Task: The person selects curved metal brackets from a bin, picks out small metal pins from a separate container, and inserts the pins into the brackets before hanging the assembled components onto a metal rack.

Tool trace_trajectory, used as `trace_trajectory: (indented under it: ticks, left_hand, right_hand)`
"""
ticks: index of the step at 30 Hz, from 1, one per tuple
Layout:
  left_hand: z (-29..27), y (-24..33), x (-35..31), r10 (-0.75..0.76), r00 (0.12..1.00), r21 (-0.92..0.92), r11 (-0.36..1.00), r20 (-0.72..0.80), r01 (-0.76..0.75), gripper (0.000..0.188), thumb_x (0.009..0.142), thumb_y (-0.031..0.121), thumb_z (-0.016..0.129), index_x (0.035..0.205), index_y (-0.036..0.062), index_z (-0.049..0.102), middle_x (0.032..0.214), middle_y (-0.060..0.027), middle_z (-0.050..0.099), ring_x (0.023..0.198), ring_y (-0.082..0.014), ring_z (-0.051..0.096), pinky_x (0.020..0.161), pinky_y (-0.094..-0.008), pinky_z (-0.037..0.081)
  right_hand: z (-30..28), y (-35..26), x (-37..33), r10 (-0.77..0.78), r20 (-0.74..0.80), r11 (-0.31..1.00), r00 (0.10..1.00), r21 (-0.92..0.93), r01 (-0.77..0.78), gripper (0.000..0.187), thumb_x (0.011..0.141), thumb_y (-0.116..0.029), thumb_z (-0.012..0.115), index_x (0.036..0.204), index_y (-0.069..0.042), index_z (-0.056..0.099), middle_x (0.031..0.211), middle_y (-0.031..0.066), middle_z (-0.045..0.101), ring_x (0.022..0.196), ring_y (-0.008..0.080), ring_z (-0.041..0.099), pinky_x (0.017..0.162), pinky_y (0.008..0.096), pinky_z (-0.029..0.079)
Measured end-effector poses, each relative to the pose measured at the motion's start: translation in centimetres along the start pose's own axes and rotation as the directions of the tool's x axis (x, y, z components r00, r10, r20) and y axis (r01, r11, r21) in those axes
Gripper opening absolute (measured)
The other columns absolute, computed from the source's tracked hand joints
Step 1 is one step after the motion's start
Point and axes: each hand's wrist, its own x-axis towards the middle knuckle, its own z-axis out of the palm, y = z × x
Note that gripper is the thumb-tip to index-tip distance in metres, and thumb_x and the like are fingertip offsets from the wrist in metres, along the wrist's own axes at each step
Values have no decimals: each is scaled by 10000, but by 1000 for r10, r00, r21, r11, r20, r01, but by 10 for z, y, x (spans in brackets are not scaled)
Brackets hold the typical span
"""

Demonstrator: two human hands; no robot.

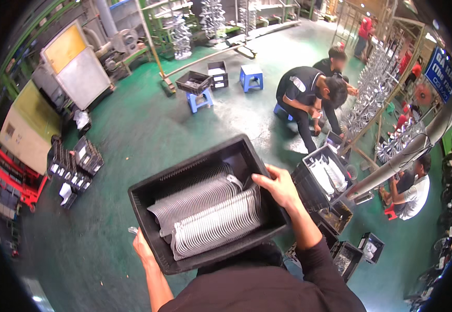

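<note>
A black plastic bin (242,156) is held up in front of my body, tilted so that its inside shows. Two rows of thin, curved silver metal parts (215,221) stand stacked side by side in it. My right hand (279,187) grips the right rim, its thumb over the edge and the other fingers hidden behind the wall. At the lower left, my left hand (143,250) holds the bin's outer side, its fingers partly hidden. A small shiny piece (132,230) shows by the left fingertips; I cannot tell what it is.
Two people in dark shirts (301,86) bend by a rack of metal parts (371,78). A bin of silver parts (327,174) stands right, near a slanting pole (402,156). Blue stools (251,78) stand ahead; black crates (72,166) sit left on the green floor.
</note>
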Motion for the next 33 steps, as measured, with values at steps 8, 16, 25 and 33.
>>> trace_trajectory:
  ticks: [8, 16, 25, 33]
  left_hand:
    - [192, 17, 242, -158, 966, -184, 963, 205, 196, 367, 919, 293, 378, 878, 8, 606, 759, -35, 593, 622, -120, 561, 560, -259, 452]
    - [408, 56, 425, -238, 940, -196, 937, 246, 289, 373, 901, 266, 414, 1015, -31, 608, 884, -65, 621, 738, -146, 594, 671, -275, 480]
    - [565, 149, 552, -390, 884, -108, 921, -259, 374, 447, 876, 329, 430, 1014, -67, 585, 926, -104, 596, 765, -204, 574, 673, -333, 463]
    - [691, 86, 707, -425, 848, -407, 868, -316, 284, 403, 901, 273, 459, 1140, -47, 512, 1037, -117, 565, 884, -209, 555, 753, -326, 454]
  right_hand:
    - [-26, -27, 249, -14, -165, 1000, 986, -15, 12, 353, 751, -223, 681, 1007, 14, 623, 793, 22, 632, 705, 66, 539, 666, 221, 435]
    - [-86, -40, 517, -29, -194, 996, 981, -84, 13, 368, 738, -232, 695, 998, 18, 625, 789, 42, 633, 718, 80, 542, 672, 232, 436]
    - [-64, -80, 846, 46, 138, 980, 989, -199, -17, 540, 719, -348, 671, 1130, -14, 562, 919, 126, 645, 827, 189, 612, 753, 301, 464]
    - [-9, -83, 1105, 12, 385, 892, 923, -421, 163, 634, 706, -433, 641, 1142, 15, 533, 873, 215, 633, 776, 290, 628, 749, 359, 469]
